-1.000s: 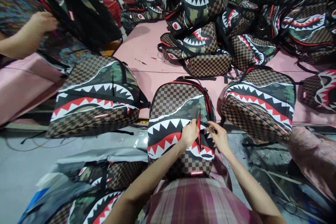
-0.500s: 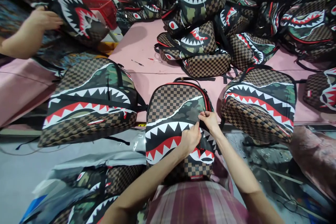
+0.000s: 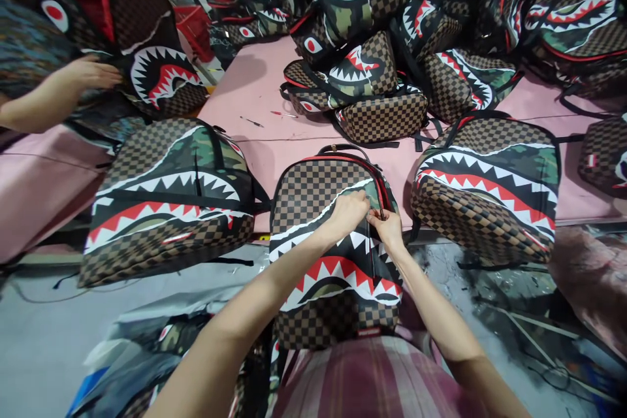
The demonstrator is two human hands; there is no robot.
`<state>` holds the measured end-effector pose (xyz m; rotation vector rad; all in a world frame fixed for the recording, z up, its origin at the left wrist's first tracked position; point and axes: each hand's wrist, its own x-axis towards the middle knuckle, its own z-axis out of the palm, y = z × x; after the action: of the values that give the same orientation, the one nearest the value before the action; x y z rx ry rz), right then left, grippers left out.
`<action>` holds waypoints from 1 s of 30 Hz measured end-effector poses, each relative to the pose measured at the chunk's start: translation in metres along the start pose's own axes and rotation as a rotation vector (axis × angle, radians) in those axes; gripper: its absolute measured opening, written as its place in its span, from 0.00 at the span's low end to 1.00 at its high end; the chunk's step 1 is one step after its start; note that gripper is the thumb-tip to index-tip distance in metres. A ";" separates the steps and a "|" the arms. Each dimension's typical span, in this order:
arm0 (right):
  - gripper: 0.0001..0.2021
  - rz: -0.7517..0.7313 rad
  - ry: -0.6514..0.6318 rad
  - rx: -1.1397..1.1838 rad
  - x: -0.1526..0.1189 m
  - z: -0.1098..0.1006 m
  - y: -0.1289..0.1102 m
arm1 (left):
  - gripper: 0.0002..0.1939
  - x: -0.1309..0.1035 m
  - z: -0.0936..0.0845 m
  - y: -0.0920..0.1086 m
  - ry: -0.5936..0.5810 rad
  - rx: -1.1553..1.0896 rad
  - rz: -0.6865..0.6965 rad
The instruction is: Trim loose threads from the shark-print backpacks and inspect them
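While your right hand [image 3: 386, 225] pinches the front zip [image 3: 371, 245] around 2 o'clock on the shark-mouth backpack [image 3: 313, 183], just hold the leather-look front taut with your left hand [image 3: 349, 210] (can't tell its grip).

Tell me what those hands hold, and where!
The right hand seems to pinch the backpack near the top of its front slit; the left hand, I can't tell.

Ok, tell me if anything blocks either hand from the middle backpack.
Nothing visible does: the left hand and right hand are both at the middle backpack itself. Left-side backpack and right-side backpack sit out beyond them.
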<state>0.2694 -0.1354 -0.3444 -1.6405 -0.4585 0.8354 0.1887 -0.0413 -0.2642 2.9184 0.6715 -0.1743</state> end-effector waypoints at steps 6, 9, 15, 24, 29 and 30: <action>0.11 -0.026 -0.027 -0.023 -0.001 -0.001 -0.005 | 0.10 0.007 -0.006 0.003 -0.039 -0.022 0.065; 0.11 -0.034 -0.048 -0.047 0.001 -0.005 -0.005 | 0.11 0.005 0.002 -0.002 -0.011 -0.045 0.024; 0.12 -0.026 -0.076 -0.085 0.007 -0.008 -0.001 | 0.11 0.002 0.021 -0.027 0.062 -0.172 -0.154; 0.13 -0.072 -0.128 -0.171 0.007 -0.015 -0.007 | 0.15 -0.031 0.045 0.021 0.123 -0.285 -0.426; 0.24 -0.338 -0.080 -0.785 -0.006 -0.037 -0.036 | 0.15 -0.040 0.059 0.044 0.123 -0.144 -0.411; 0.24 -0.405 -0.059 -0.923 -0.008 -0.040 -0.041 | 0.13 -0.039 0.058 0.045 0.099 -0.128 -0.409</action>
<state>0.2987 -0.1579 -0.3000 -2.2287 -1.3062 0.3602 0.1687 -0.1074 -0.3109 2.6482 1.2414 -0.0261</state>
